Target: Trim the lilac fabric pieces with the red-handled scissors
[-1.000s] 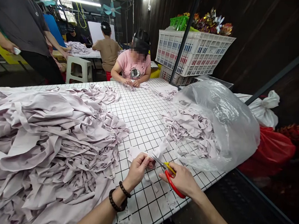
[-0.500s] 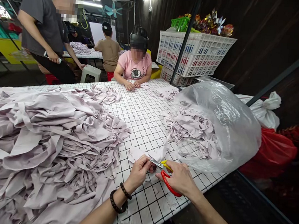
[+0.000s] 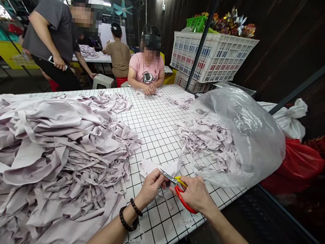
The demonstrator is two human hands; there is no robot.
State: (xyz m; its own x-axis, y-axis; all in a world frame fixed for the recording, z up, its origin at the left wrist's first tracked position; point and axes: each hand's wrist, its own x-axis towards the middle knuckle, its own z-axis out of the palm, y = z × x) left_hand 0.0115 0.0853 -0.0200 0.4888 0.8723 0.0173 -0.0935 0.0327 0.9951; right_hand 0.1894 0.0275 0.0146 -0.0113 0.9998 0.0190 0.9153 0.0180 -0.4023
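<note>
My right hand (image 3: pixel 194 191) is closed around the handles of a pair of scissors (image 3: pixel 180 188), one handle red and one yellow. The blades point left, up to the fingertips of my left hand (image 3: pixel 153 184). That hand is pinched on a piece of pale lilac fabric (image 3: pixel 160 167), which spreads on the table just beyond the fingers. My left wrist carries two dark beaded bracelets (image 3: pixel 128 217). The exact spot where blades and cloth meet is partly hidden by my fingers.
A large heap of lilac fabric (image 3: pixel 55 146) covers the left of the grid-patterned table (image 3: pixel 153 128). On the right lies a clear plastic bag (image 3: pixel 253 126) with more fabric pieces (image 3: pixel 209 135). Across the table sits a co-worker (image 3: pixel 147 71); another person (image 3: pixel 53 36) bends over a stool (image 3: pixel 103 82).
My hands and the scissors stay almost in place. The standing person has bent lower and moved right, with the stool lower too. The seated co-worker's hands have shifted slightly right.
</note>
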